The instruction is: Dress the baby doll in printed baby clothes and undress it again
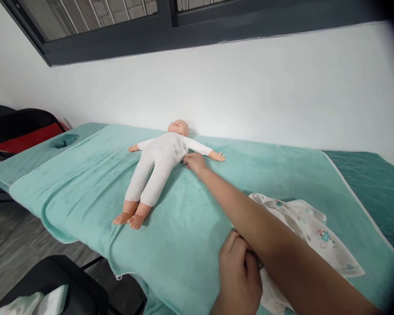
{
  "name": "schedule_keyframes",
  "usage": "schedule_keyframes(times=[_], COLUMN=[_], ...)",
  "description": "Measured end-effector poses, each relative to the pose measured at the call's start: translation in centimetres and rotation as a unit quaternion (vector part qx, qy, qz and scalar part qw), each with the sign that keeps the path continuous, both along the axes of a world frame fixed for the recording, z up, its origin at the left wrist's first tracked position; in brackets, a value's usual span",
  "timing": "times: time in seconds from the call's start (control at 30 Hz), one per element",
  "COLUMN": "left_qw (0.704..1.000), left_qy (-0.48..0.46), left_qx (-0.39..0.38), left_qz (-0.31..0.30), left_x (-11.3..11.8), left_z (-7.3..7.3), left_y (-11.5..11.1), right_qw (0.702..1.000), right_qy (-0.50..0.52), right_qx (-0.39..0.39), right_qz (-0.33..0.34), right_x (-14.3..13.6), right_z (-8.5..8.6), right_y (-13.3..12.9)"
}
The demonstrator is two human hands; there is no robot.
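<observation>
A baby doll [162, 151] with a white cloth body lies on its back on the teal sheet, arms spread and bare feet toward me. Grey smudges mark one side of its torso. My right hand [195, 162] reaches across to that side, its fingers closed in a pinch against the doll's body beneath the outstretched arm. Nearer to me, my left hand [239, 267] is a fist, with white fabric showing around the fingers. This fabric appears to belong to the printed white baby garment [315, 227], which lies crumpled to the right and is partly hidden by my right forearm.
The teal sheet [82, 175] covers a massage table with a face hole [64, 141] at its left end. Behind it rise a white wall and a dark window frame [118, 46]. A black chair [59, 284] holds folded cloths; a black-and-red chair [22, 131] stands left.
</observation>
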State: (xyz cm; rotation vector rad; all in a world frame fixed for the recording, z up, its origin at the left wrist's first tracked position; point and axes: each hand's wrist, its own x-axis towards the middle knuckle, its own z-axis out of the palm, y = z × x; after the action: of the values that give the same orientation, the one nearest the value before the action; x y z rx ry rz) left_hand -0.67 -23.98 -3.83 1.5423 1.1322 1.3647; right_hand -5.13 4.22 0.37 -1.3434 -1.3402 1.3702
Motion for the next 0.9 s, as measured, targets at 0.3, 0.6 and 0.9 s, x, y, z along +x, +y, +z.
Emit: schedule_keyframes(times=[0.3, 0.6, 0.9], left_qw=[0.999, 1.0, 0.998], left_qy=[0.019, 0.028, -0.019], left_qx=[0.022, 0.0, -0.057], left_qz=[0.016, 0.014, 0.018], left_x=[0.3, 0.0, 0.0], left_z=[-0.4, -0.2, 0.1], left_y=[0.0, 0.1, 0.4], right_qw=[0.949, 0.944, 0.986], right_qy=[0.259, 0.254, -0.032], right_qx=[-0.152, -0.169, -0.033], right_qz=[0.098, 0.125, 0.161], right_x=[-1.9, -2.5, 9.3], right_z=[0.5, 0.8, 2.7], right_y=[-0.8, 0.3, -5.5])
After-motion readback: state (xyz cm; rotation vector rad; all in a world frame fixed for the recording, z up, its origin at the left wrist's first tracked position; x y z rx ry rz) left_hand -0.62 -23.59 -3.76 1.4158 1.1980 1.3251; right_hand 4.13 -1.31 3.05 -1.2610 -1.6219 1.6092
